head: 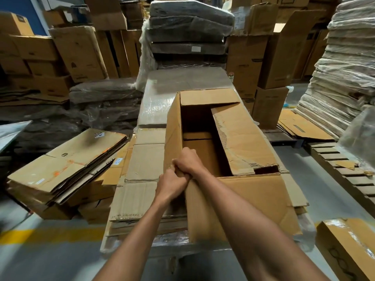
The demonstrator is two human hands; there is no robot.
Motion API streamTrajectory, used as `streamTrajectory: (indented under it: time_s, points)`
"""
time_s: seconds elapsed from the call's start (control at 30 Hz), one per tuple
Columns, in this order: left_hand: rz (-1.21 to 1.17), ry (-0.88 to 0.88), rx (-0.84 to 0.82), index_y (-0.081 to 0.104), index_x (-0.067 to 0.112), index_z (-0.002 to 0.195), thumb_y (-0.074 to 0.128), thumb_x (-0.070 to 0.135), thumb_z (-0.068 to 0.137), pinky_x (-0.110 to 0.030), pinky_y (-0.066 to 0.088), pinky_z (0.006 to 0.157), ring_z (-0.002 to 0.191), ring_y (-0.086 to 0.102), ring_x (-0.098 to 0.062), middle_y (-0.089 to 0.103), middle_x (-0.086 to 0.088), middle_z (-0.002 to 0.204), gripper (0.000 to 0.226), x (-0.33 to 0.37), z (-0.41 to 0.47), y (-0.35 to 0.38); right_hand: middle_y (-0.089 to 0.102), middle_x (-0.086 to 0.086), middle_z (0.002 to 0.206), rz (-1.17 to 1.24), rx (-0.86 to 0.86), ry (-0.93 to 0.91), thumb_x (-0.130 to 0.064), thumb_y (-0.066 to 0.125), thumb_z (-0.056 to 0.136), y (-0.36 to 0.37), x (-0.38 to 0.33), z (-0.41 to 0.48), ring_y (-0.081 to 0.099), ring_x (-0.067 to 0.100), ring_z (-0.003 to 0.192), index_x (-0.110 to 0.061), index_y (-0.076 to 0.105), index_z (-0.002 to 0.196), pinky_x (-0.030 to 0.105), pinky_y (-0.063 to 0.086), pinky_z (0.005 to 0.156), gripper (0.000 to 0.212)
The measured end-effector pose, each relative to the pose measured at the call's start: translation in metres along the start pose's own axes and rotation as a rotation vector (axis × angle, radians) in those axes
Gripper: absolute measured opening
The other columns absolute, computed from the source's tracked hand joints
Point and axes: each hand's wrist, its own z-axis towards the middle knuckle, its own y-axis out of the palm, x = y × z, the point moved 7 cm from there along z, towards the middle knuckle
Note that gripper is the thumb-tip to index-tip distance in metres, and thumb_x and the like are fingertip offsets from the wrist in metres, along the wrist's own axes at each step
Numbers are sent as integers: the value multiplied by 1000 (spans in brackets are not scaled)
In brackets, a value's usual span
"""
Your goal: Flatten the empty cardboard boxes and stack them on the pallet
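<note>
A large open cardboard box [239, 136] stands on a stack of flattened boxes [142, 169] in the middle of the view. Its top is open, with a torn flap leaning inside and a near flap hanging down toward me. My left hand [172, 184] and my right hand [188, 162] are together at the box's near left corner, both gripping the cardboard edge there. The fingers of both are curled round the edge. The pallet under the stack is hidden by cardboard and plastic wrap.
A second pile of flattened boxes [67, 165] lies to the left. A bare wooden pallet [345, 169] sits at the right, with a small box [349, 248] at the lower right. Wrapped stacks [188, 35] and upright boxes fill the back. A yellow floor line [50, 234] runs at lower left.
</note>
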Motion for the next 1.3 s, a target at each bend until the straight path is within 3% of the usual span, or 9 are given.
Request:
streamTrajectory:
  time_s: [0.1,0.27,0.4,0.5,0.63,0.7,0.83,1.1,1.3]
  points:
    - [-252,22,-61,69,22,102,65,44,93,-32,50,72,94,64,-20,71,3,97,24,-8,-1,-4,72,14,101,-81,18,-40,-9,61,96,-12,-10,6,71,29,85,-5,65,85,39,61,73,12]
    - [-387,208,-169,62,41,124,62,72,84,-34,51,99,116,62,-7,68,16,121,51,15,6,-7,67,12,105,-286,15,-130,-7,64,92,-49,-42,8,68,27,88,-3,65,103,35,60,71,12]
    - [-132,343,7,56,22,140,62,43,98,-20,45,94,125,57,-16,62,2,133,47,33,26,-22,63,5,90,-473,-29,-205,-9,66,90,-90,-44,-6,63,19,69,-8,61,84,29,49,50,8]
    - [128,448,78,34,16,156,63,20,100,-37,31,120,146,37,-22,40,-6,158,63,43,44,-24,67,4,97,-589,-40,-262,-13,67,88,-123,-10,-19,68,19,76,-11,69,100,39,63,64,12]
    - [523,695,188,21,17,160,55,4,99,-44,8,128,155,15,-23,25,-7,166,71,59,60,-21,62,-7,104,-648,-41,-253,-14,67,94,-163,62,-45,64,13,92,-25,63,118,33,60,76,26]
    - [606,760,176,30,18,157,61,22,99,-42,15,126,150,28,-23,39,-6,159,66,63,58,-18,59,-13,100,-687,12,-242,-15,67,95,-183,96,-60,62,10,93,-29,63,115,27,56,74,24]
    - [726,893,143,65,22,125,63,61,89,-36,39,102,103,63,-16,72,2,111,53,78,32,14,53,-18,89,-730,124,-208,-24,62,99,-209,148,-83,59,7,89,-41,57,99,23,46,70,18]
    - [633,842,267,72,18,97,83,49,74,-36,40,82,83,63,-17,72,4,87,40,58,5,62,72,-1,106,-715,152,-196,-17,75,89,-181,171,-93,70,16,95,-22,67,114,26,57,80,27]
    - [656,797,268,72,16,100,86,46,70,-39,48,83,82,66,-20,72,1,88,45,59,0,62,73,-1,96,-630,274,-423,-50,66,91,-103,106,-79,68,20,87,-20,64,99,42,51,85,30]
